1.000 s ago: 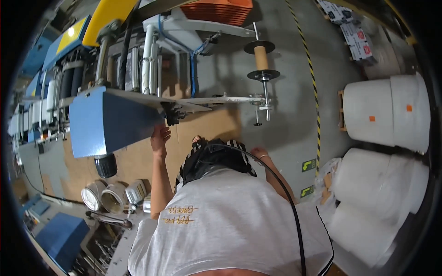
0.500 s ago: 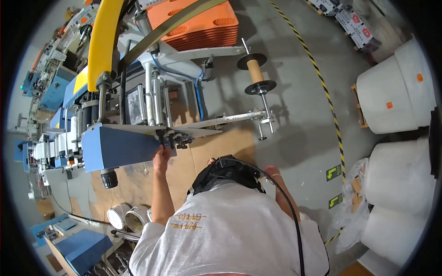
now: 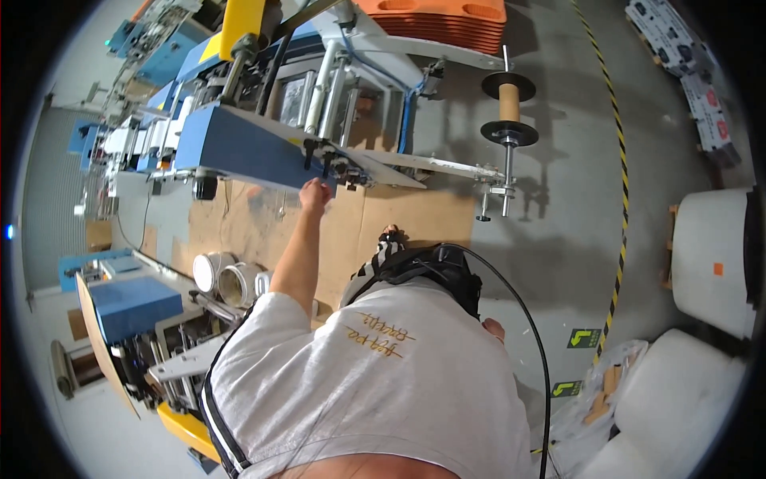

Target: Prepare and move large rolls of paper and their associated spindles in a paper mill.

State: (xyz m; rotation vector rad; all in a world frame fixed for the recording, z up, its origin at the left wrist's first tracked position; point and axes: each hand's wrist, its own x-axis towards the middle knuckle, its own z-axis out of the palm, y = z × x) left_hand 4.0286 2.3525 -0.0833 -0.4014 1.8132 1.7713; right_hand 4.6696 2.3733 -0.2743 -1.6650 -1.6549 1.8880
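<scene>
At machine edge — left hand (image 3: 315, 194) touching blue panel (image 3: 239, 148) | right hand (image 3: 494, 328) apart

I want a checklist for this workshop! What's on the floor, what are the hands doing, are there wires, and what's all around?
Surface: grey concrete floor, with flat brown cardboard sheets under the machine.
Job's things: blue machine panel with black knobs at its edge.
Clutter: two white buckets; a clear bag of cardboard scraps.
Grippers: left hand up at the panel's edge by the knobs, grip unclear; right hand low at the side, mostly hidden.
Cables: black cable curving past the white shirt's right side.
Surroundings: bare cardboard spool on a spindle, big white rolls, yellow-black floor tape, orange stack.
</scene>
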